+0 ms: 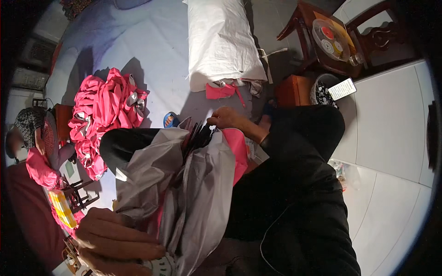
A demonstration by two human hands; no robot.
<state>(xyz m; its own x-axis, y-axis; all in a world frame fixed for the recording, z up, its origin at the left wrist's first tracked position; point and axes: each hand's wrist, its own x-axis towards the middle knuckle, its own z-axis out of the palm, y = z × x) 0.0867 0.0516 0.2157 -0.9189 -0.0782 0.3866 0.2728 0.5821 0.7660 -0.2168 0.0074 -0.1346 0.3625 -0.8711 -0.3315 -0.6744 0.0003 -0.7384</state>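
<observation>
Grey fabric with pink on its other side [202, 179] lies bunched across my lap. Several narrow black strips [198, 138] stand out between its folds. My right hand [229, 118] is closed, its fingertips pinching the upper end of the black strips beside the pink edge. Close to the lower left, my left hand [117, 239] has its fingers held together and curved over a round white piece with dark marks [162, 267]. Those fingers cover most of that piece, and the thumb's grip is hidden.
A heap of pink and grey fabric [106, 110] lies on the floor at left. Ahead lies a large white sack [221, 41]. At right are a wooden chair [313, 41] bearing a clear tray, a bin [320, 89] and a phone [342, 89]. Another person [39, 129] sits far left.
</observation>
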